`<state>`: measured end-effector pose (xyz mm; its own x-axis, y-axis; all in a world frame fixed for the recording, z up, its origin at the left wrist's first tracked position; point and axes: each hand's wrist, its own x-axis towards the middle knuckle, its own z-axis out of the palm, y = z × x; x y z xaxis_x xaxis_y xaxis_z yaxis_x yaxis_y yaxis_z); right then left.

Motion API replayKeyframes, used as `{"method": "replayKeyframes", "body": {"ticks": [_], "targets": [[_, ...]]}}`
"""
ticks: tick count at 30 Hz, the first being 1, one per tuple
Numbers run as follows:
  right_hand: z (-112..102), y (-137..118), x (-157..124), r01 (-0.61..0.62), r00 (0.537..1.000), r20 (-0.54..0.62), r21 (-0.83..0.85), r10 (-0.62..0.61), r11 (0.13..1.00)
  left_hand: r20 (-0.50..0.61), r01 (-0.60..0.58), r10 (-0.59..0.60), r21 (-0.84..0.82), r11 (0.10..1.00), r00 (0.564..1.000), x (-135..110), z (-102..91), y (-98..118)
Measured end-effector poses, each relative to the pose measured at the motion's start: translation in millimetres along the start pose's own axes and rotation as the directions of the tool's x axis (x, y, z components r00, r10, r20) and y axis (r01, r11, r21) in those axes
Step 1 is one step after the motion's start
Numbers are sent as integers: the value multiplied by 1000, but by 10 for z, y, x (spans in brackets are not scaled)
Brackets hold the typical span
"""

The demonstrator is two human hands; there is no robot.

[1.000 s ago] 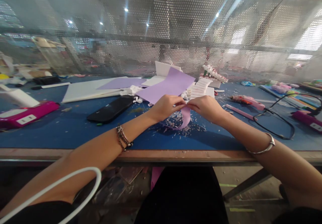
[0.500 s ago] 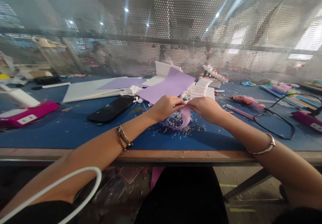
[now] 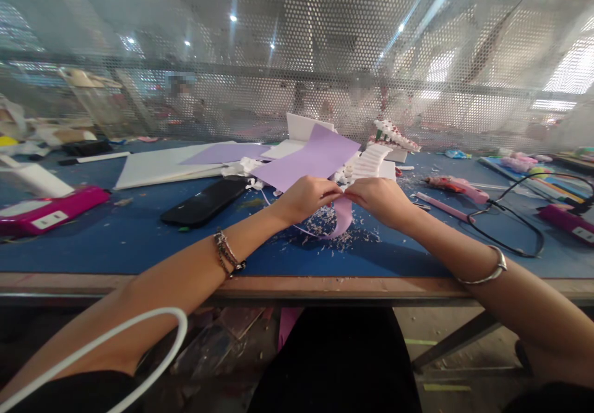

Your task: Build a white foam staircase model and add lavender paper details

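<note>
My left hand [image 3: 312,198] and my right hand [image 3: 378,200] meet over the middle of the table, fingertips pinched together. Both are closed on the upper end of a curled purple strip [image 3: 343,216], which hangs down and bends toward the left. Whether it is paper or thin foam I cannot tell. Small pale shreds [image 3: 331,230] lie scattered on the blue surface beneath it. Just behind my hands, a flat purple sheet [image 3: 310,156] rests over white pieces. A ridged white piece [image 3: 370,161] stands close behind my right hand.
A black phone [image 3: 204,203] lies to the left, with a magenta power strip [image 3: 55,209] beyond it. To the right are a pink glue gun [image 3: 459,187], a pink stick [image 3: 445,206] and a looping black cable [image 3: 520,253]. Perforated metal mesh [image 3: 325,48] rises behind the table.
Almost nothing differs. Both hands stay in the same place with the purple strip pinched between them; its curl has shifted very slightly.
</note>
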<state>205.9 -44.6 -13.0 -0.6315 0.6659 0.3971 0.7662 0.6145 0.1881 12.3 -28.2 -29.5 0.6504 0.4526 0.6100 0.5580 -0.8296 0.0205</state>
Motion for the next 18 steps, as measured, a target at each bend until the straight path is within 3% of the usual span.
{"method": "replayKeyframes", "body": {"ticks": [8, 18], "targets": [[-6, -23, 1, -26, 999, -19, -11, 25, 1000, -21, 115, -119, -144, 983, 993, 8, -14, 28], [-24, -39, -5, -37, 999, -5, 7, 37, 999, 8, -5, 5, 27, 1000, 1000, 12, -7, -2]]}}
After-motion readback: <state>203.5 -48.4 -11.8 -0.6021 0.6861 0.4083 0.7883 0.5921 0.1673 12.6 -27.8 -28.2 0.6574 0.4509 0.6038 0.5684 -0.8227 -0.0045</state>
